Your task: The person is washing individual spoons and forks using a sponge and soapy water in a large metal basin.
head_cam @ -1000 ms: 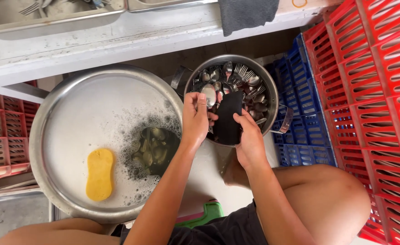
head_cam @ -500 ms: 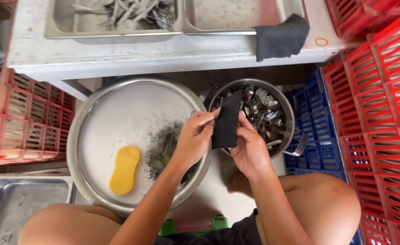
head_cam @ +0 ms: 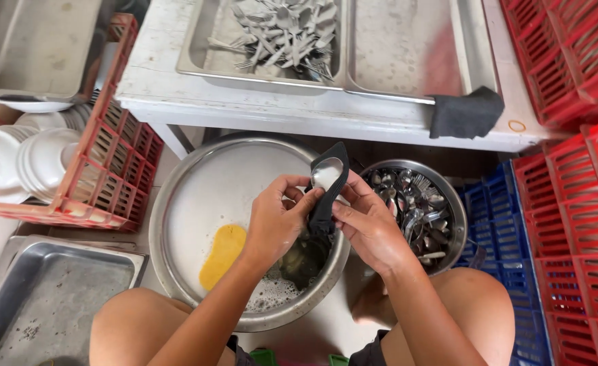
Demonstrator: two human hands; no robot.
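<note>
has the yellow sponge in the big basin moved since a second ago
No. The yellow sponge lies in the same spot on the big basin's floor, left of the soapy water; only the camera shifted.

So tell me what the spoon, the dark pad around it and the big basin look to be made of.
Spoon: polished metal, likely stainless steel; its bowl gives a bright glare.
Dark pad: a soft, matte scouring cloth or thin sponge, by how it folds around the spoon between the hands.
Big basin: metal with a dull brushed finish, silvery grey with soft reflections along its rim.
</note>
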